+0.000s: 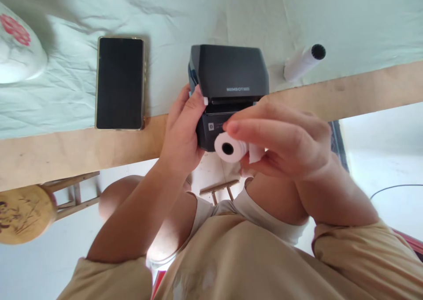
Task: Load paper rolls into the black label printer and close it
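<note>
Pale cloth covers the tabletop [49,110]. At its near edge, our left hand [183,137] grips the printer [229,75]; our right hand [284,143] pinches the paper roll [228,148], not yet loaded.

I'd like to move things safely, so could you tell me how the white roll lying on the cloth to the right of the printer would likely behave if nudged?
The spare white roll lies on its side, a round tube, so it would probably roll easily. It rests near the table edge, so it might drop off. It looks like wound paper on a hollow core, likely light.
</note>
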A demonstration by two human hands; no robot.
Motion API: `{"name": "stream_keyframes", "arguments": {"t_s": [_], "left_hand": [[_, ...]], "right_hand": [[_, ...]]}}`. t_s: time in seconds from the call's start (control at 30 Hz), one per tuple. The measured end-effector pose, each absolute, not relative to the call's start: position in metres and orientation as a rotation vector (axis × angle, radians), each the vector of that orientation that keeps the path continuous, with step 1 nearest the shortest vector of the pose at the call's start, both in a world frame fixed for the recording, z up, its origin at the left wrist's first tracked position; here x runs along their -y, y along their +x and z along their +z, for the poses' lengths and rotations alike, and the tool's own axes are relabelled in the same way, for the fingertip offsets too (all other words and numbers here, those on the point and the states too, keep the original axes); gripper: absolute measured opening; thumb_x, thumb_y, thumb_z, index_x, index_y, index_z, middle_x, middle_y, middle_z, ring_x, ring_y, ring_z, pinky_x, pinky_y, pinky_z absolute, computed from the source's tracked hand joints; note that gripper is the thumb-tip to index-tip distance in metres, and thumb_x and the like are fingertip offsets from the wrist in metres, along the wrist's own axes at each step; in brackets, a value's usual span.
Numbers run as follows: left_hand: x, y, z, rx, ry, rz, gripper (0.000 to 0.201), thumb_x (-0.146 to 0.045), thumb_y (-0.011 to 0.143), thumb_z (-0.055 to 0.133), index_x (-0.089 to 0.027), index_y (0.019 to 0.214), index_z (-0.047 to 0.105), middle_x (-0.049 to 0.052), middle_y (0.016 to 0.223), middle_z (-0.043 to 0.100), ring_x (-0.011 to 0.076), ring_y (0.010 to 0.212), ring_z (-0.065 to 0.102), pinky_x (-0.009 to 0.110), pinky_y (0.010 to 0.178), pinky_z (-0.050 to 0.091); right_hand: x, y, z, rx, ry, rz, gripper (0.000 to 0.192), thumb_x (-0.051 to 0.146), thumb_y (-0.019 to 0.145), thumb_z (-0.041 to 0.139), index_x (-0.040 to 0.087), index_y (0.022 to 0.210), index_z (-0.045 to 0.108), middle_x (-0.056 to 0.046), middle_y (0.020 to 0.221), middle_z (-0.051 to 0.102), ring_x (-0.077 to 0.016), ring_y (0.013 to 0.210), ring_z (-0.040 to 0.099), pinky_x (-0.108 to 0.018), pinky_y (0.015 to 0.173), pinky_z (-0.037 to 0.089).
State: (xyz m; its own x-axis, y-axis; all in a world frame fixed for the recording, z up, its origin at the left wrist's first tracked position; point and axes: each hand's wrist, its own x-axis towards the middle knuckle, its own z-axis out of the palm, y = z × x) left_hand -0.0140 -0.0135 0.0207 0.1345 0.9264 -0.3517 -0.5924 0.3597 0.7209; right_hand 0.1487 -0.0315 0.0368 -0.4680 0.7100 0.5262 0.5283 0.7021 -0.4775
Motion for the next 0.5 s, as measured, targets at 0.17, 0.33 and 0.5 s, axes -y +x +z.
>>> {"name": "stream_keyframes", "arguments": {"t_s": [0.17, 0.33, 0.5], "left_hand": [[0.016, -0.012, 0.010, -0.768, 0.586, 1.215, 0.013, -0.033, 0.092, 0.061, -0.021, 0.091, 0.066, -0.002, 0.074, 0.060, 0.0137, 0.093, 0.070, 0.022, 0.081, 0.058], [0.017, -0.017, 0.001, -0.737, 0.705, 1.153, 0.026, -0.042, 0.085, 0.070, -0.021, 0.101, 0.069, 0.002, 0.090, 0.069, 0.0209, 0.111, 0.067, 0.027, 0.088, 0.060], [0.016, -0.019, 0.001, -0.739, 0.741, 1.118, 0.030, -0.043, 0.084, 0.071, -0.024, 0.108, 0.069, 0.002, 0.097, 0.072, 0.0226, 0.116, 0.066, 0.031, 0.092, 0.061]], "right_hand": [[0.025, 0.147, 0.046, 2.104, -0.881, 0.294, 0.033, 0.015, 0.084, 0.065, 0.026, 0.113, 0.057, 0.002, 0.108, 0.072, -0.0095, 0.098, 0.070, -0.021, 0.081, 0.060], [0.013, 0.156, 0.040, 1.988, -0.854, -0.108, 0.048, 0.008, 0.081, 0.066, 0.021, 0.126, 0.057, -0.006, 0.113, 0.069, -0.0140, 0.111, 0.066, -0.028, 0.097, 0.056], [0.010, 0.159, 0.033, 1.980, -1.113, -0.155, 0.037, 0.025, 0.085, 0.063, 0.031, 0.121, 0.062, -0.004, 0.103, 0.066, -0.0205, 0.108, 0.062, -0.036, 0.092, 0.056]]}}
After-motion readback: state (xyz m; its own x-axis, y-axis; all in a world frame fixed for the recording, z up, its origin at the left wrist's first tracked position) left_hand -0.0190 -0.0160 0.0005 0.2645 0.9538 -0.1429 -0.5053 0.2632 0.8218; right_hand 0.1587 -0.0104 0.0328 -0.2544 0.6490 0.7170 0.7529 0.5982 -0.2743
